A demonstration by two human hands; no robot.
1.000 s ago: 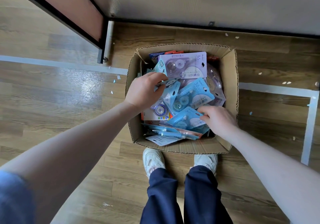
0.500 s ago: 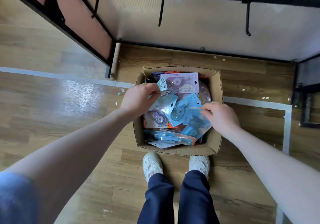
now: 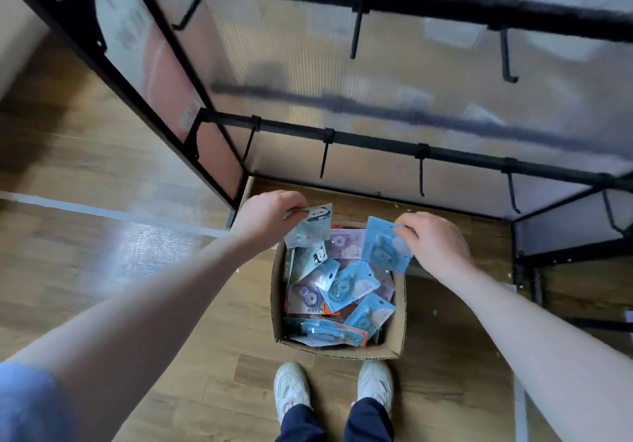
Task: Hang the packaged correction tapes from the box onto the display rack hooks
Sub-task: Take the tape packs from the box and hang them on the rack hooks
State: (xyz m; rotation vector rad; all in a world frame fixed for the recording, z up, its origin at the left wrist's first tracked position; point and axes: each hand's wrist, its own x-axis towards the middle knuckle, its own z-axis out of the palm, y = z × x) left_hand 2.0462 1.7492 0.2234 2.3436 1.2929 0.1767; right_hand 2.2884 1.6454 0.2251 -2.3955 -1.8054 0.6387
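Observation:
A cardboard box (image 3: 397, 335) stands on the floor in front of my feet, filled with several blue and purple packaged correction tapes (image 3: 349, 287). My left hand (image 3: 270, 217) is raised above the box's far left corner, pinching the top of a light blue panda-print pack (image 3: 310, 227). My right hand (image 3: 433, 243) holds a blue pack (image 3: 385, 248) by its upper edge above the box's far right side. The black display rack rises behind the box; its lower bar (image 3: 376, 143) carries bare hooks (image 3: 421, 178), as does the upper bar (image 3: 428, 1).
The rack's black frame post (image 3: 144, 95) slants down to the left of the box, backed by translucent panels. Wooden floor with a pale tape line (image 3: 102, 214) lies to the left. My white shoes (image 3: 293, 388) stand just before the box. A low black frame (image 3: 548, 260) is at right.
Both hands have lifted out of the box, each carrying a pack upward toward the rack. The view has tilted up, bringing two hook bars into sight.

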